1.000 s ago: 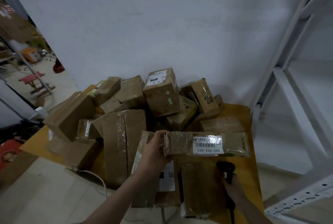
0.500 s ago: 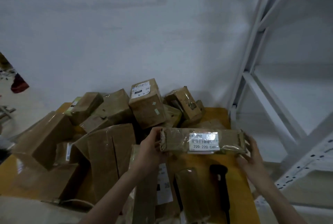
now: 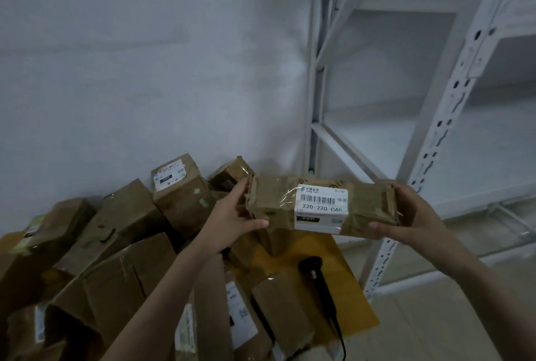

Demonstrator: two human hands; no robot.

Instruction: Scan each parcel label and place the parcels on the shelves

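Observation:
A long brown taped parcel with a white barcode label facing me hangs level in the air above the table's right end. My left hand grips its left end and my right hand grips its right end. The black corded scanner lies on the yellow table below the parcel, held by no hand. White metal shelves stand at the right, their boards bare.
A heap of brown cardboard parcels covers the table's left and middle, stacked against the white wall. A perforated shelf upright rises close to my right hand. The scanner's cable runs off the table's front edge.
My right hand put the scanner on the table and took the parcel's right end. Both hands have carried the parcel up and right, toward the shelves, as my view turned right.

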